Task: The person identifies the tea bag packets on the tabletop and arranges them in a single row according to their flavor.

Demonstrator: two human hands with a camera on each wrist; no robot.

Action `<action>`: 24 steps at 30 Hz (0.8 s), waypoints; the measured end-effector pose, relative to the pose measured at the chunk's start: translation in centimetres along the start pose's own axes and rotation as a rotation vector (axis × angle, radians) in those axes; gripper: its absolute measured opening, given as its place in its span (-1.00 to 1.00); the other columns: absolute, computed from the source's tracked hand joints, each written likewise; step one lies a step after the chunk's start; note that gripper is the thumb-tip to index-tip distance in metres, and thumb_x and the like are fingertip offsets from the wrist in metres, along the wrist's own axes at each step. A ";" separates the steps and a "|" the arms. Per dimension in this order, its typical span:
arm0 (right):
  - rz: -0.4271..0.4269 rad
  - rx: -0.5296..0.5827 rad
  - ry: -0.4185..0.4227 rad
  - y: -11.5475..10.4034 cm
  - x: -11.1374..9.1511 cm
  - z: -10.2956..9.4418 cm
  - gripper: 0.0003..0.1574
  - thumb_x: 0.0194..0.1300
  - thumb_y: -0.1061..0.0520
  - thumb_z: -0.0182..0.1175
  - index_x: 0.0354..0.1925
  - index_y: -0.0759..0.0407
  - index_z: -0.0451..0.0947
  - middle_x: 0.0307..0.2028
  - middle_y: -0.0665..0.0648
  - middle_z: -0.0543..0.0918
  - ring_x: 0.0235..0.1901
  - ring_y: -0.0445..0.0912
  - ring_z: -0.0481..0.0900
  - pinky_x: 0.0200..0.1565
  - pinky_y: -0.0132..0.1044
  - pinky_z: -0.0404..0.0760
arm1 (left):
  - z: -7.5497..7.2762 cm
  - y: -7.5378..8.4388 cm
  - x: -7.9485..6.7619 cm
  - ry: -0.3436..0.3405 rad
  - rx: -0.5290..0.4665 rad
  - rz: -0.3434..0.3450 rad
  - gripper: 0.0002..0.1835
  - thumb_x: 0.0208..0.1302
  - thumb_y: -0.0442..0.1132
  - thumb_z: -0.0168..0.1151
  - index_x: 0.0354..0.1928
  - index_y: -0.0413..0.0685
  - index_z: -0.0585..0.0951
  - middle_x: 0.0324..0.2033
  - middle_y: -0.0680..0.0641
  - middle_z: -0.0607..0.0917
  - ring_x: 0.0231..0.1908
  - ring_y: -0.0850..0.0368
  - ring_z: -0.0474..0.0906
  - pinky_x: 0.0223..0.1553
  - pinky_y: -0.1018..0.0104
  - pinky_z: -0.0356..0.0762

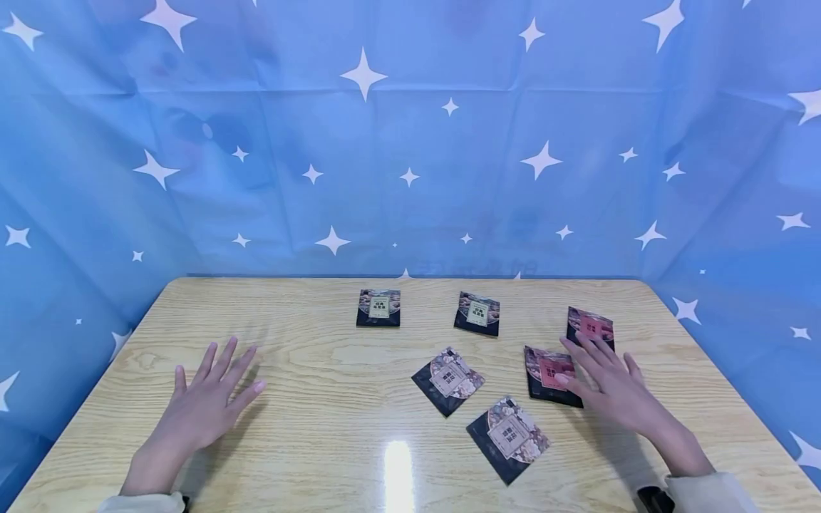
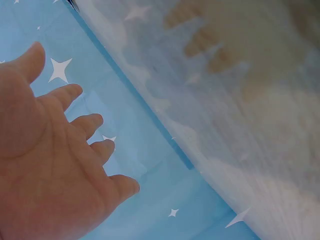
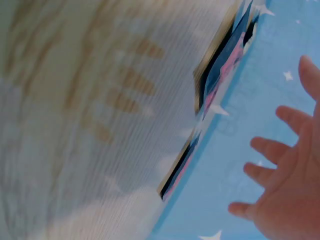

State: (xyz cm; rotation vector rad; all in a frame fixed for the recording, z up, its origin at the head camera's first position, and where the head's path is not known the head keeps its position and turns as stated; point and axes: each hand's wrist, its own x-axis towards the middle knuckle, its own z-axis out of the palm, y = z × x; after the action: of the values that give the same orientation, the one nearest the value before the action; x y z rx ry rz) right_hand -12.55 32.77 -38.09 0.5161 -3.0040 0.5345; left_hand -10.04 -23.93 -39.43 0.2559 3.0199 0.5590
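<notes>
My left hand (image 1: 202, 413) hovers over the left part of the table with its fingers spread and nothing in them. The left wrist view shows that palm (image 2: 55, 165) bare. On the right, my other hand (image 1: 612, 388) is held above the wood, fingers spread, and overlaps two red-label packets in the head view. One of these, the nearer red-label packet (image 1: 545, 374), lies by the thumb; the farther red-label packet (image 1: 593, 324) is partly hidden behind the fingertips. In the right wrist view the right palm (image 3: 295, 185) is bare too, apart from the packets.
Two dark packets with pale yellow labels, a left one (image 1: 378, 317) and a right one (image 1: 477, 324), lie near the back edge. Two pink-grey-label packets, one farther (image 1: 449, 379) and one nearer (image 1: 509, 436), lie right of centre. A blue star-patterned cloth (image 1: 410, 206) surrounds the wooden table (image 1: 308, 399).
</notes>
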 end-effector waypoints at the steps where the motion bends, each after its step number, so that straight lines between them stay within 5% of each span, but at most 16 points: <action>1: -0.033 0.025 0.017 0.0 0.1 0.1 -0.18 0.28 -0.07 0.12 0.39 0.09 0.05 0.29 0.42 0.11 0.27 0.36 -0.05 0.04 0.45 -0.20 | -0.1 0.0 0.0 -0.002 -0.001 0.000 -0.26 0.35 0.24 -0.22 0.42 -0.04 0.01 0.39 -0.24 -0.16 0.34 -0.25 -0.42 0.05 -0.42 -0.59; 4: -0.072 0.122 -0.007 -0.5 0.4 0.3 -0.21 0.28 -0.01 0.13 0.35 0.20 0.10 0.25 0.44 0.18 0.21 0.37 0.11 0.03 0.40 0.04 | -0.2 0.1 0.2 -0.004 0.003 0.003 -0.24 0.34 0.25 -0.23 0.42 -0.04 0.00 0.39 -0.24 -0.18 0.34 -0.25 -0.43 0.06 -0.41 -0.59; 9: -0.022 0.222 -0.110 -1.5 0.8 0.1 -0.26 0.32 -0.06 0.07 0.31 0.28 0.16 0.22 0.42 0.26 0.12 0.32 0.30 -0.04 0.24 0.35 | -0.2 0.4 0.5 -0.004 0.004 0.017 -0.23 0.34 0.25 -0.21 0.42 -0.04 -0.01 0.39 -0.24 -0.18 0.34 -0.23 -0.43 0.07 -0.40 -0.58; 16: -0.059 0.237 -0.092 -1.5 1.0 0.4 -0.52 0.31 0.08 0.11 0.14 0.26 0.42 0.11 0.34 0.44 -0.02 0.20 0.49 -0.13 0.11 0.47 | -0.1 1.2 1.0 -0.003 -0.075 0.081 -0.25 0.34 0.17 -0.12 0.40 -0.13 0.05 0.37 -0.30 -0.08 0.33 -0.29 -0.31 0.10 -0.40 -0.53; 24: -0.059 0.251 -0.103 -1.3 1.1 0.8 -0.59 0.30 0.14 0.11 0.08 0.27 0.46 0.02 0.31 0.52 -0.04 0.17 0.51 -0.15 0.01 0.52 | -0.2 2.5 2.1 0.000 -0.250 0.180 -0.27 0.34 0.05 0.00 0.37 -0.24 0.08 0.34 -0.32 0.03 0.32 -0.30 -0.16 0.19 -0.31 -0.25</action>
State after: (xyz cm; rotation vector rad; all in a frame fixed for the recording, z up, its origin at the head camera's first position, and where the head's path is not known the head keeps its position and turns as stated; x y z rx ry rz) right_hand -13.12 31.01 -38.30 0.6634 -3.0215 0.9143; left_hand -11.75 -21.28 -38.43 0.5135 2.9031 0.9400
